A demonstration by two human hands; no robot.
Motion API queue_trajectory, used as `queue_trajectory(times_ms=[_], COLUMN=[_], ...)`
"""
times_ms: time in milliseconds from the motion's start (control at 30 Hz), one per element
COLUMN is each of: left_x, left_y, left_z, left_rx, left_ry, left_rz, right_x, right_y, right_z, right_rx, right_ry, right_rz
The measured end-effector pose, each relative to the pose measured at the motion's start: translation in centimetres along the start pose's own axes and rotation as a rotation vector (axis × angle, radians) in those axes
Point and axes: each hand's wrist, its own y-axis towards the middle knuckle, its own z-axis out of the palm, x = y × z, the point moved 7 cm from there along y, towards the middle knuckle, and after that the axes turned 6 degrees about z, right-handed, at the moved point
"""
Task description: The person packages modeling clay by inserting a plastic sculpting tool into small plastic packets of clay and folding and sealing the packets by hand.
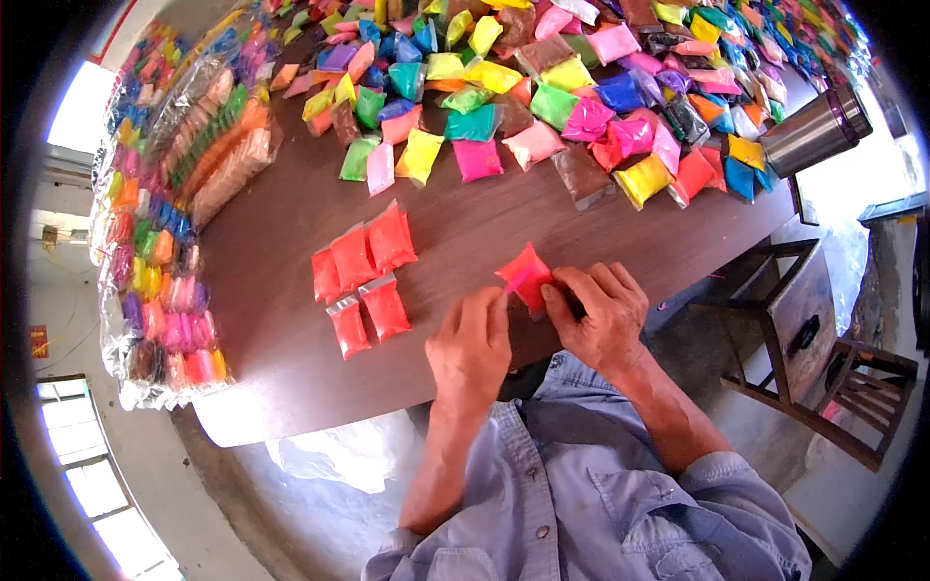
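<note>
A red packet [526, 275] lies near the front edge of the brown table [455, 213], between my two hands. My right hand [601, 315] is closed on the packet's right side, thumb and fingers pinched at its edge. At the packet's left side, my left hand [472, 344] has its fingers pinched together by a small pink strip [518, 281] lying across the packet; the fingertips hold one end of it. To the left, several red packets [354, 259] lie grouped in two rows, some overlapping.
A big heap of coloured packets [475, 123] covers the table's far side. Bagged bundles of coloured packets [160, 281] line the left edge. A metal cup [816, 131] lies tilted at the right, above a wooden stool [799, 310].
</note>
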Motion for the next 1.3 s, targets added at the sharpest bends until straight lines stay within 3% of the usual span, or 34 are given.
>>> queue_trajectory(times_ms=[467, 767, 1000, 1300], left_x=[-1.5, 0.5, -1.9, -0.2], left_y=[0.4, 1.7, 1.0, 2.3], left_z=[0.9, -0.6, -0.1, -0.2], left_rx=[0.073, 0.004, 0.032, 0.043], left_ry=[-0.007, 0.095, -0.010, 0.166], left_rz=[0.037, -0.001, 0.058, 0.043], right_x=[-0.1, 0.0, 0.1, 0.0], right_y=[0.0, 0.0, -0.1, -0.2], right_z=[0.0, -0.2, 0.0, 0.1], right_rx=[-0.016, -0.039, -0.022, -0.033], right_ry=[0.044, 0.056, 0.050, 0.031], right_rz=[-0.002, -0.004, -0.005, -0.008])
